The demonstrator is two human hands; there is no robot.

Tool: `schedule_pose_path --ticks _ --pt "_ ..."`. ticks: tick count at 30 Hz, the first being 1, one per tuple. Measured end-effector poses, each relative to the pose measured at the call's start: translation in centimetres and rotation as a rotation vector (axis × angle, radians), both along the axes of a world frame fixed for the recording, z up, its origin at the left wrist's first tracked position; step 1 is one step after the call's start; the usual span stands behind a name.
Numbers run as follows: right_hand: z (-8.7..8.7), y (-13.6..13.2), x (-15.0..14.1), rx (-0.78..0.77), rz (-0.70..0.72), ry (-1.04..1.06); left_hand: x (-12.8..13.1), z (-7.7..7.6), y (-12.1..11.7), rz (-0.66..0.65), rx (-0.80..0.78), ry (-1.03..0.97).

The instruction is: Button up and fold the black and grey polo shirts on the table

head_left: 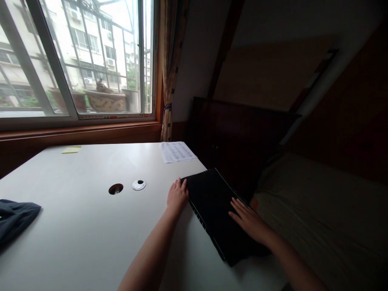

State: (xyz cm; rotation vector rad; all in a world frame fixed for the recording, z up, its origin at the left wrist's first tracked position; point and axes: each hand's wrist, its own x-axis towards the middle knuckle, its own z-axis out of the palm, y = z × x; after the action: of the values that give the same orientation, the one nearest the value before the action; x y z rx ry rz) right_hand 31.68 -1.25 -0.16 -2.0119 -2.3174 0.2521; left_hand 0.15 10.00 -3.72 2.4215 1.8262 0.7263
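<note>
A flat, black folded cloth (209,202) with thin pale lines along its edges lies slantwise on the right side of the white table (91,234). At its far left corner, my left hand (178,195) touches the edge with fingers extended. My right hand (247,218) rests flat on the cloth's right side, its fingers spread. What kind of cloth item this is does not show clearly. Some of the left hand's fingertips are hard to make out against the black.
Printed sheets (177,152) lie at the table's far right corner, yellow notes (71,149) at the far left. A round hole (115,188) and a metal grommet (138,184) sit mid-table. Dark cloth (16,220) lies at left. A bed (318,218) is beyond the right edge.
</note>
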Motion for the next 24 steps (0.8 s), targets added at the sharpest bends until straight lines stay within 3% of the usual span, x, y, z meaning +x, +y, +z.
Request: schedule_pose_path --ticks 5,9,13,17,20,24 --pt "-2.8 -0.3 4.8 0.037 -0.094 0.082 0.0 0.2 -0.1 0.002 -0.015 0.013" --pt "-2.9 -1.2 5.7 0.118 -0.232 0.079 -0.2 0.3 -0.4 0.002 -0.036 0.027" --pt "-0.8 -2.5 1.4 0.426 -0.067 -0.054 -1.1 -0.1 -1.2 -0.010 -0.065 0.056" --pt "0.7 -3.7 -5.1 0.452 0.199 -0.150 -3.1 -0.4 -2.5 -0.063 -0.106 0.110" --pt "-0.1 -4.2 -8.4 0.436 0.312 -0.175 -5.3 -0.2 -3.9 -0.104 -0.135 0.151" --pt "-1.7 -5.0 -9.8 0.445 0.337 -0.178 -9.2 0.5 -6.5 -0.146 -0.174 0.201"
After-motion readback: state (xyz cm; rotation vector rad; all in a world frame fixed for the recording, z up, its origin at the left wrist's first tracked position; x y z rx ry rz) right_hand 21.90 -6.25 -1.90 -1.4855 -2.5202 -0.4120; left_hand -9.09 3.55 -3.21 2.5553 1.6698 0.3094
